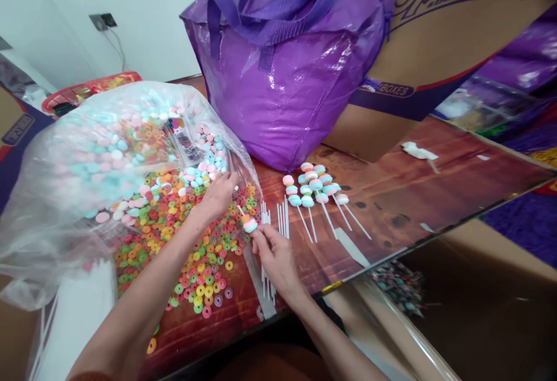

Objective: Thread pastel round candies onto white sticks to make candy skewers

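Observation:
My right hand (273,253) pinches a white stick that carries two candy rings (249,222), one orange and one pale blue. My left hand (219,193) reaches into the heap of loose candy rings (191,242) at the mouth of a clear plastic bag (87,155), fingers curled on the candies; what they grip is hidden. Several finished candy skewers (315,187) lie in a row to the right. Bare white sticks (282,218) lie between the skewers and my right hand.
A shiny purple tote bag (291,62) stands behind the skewers. Large cardboard boxes (444,27) lean at the back right. The wooden table's edge (391,259) runs diagonally, with an open box of wrapped candies (400,285) below it. A red basket (91,88) sits far left.

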{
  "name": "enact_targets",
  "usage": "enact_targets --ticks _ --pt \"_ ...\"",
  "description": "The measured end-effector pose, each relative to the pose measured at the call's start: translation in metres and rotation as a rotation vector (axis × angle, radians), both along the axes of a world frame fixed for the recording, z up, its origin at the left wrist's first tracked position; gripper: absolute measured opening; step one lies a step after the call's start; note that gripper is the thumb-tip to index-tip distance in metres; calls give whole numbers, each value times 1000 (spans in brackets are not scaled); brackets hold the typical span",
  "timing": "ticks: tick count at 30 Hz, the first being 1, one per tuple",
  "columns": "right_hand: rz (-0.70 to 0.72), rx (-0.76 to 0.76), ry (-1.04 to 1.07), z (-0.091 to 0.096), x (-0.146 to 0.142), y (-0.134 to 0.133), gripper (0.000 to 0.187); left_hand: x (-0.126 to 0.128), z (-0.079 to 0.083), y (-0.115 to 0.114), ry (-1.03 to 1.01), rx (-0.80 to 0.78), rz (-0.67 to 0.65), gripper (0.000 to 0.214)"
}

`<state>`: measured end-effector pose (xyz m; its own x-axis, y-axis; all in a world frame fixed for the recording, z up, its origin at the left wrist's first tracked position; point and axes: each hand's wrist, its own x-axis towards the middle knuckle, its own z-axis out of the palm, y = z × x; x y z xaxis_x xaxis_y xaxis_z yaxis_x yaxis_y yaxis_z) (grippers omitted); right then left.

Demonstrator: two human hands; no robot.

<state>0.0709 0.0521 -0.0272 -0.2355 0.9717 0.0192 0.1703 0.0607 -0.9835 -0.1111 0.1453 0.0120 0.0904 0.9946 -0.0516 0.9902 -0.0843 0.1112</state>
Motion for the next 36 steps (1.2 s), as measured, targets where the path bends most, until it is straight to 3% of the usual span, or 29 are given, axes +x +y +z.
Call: enact_targets --ticks 5,9,14,20,23,27,29,31,36 --pt "5 -25 15 1 0 -1 31 -18 7 10 8 61 62 38" --pt "17 -44 17 -1 -1 -2 31 -21 15 23 136 22 -72 45" --pt "21 -27 26 -4 -2 -2 31 -15 6 35 164 -46 -154 42" --pt "26 -44 31 -1 -2 -3 31 -15 6 39 -66 39 5 25" --pt "-18 -18 44 0 -1 -2 30 -19 18 24 -238 54 77 25" --pt "-59 7 41 -1 0 -2 31 -22 29 -19 -390 -103 32 28" --pt "-41 10 33 -2 -1 -3 31 -21 25 -43 -406 -172 12 28" --pt "-22 13 30 -3 -2 -4 31 -20 18 -61 -402 -142 14 25" --pt "-3 20 7 -1 -1 -6 30 -24 10 -80 -441 -70 4 20"
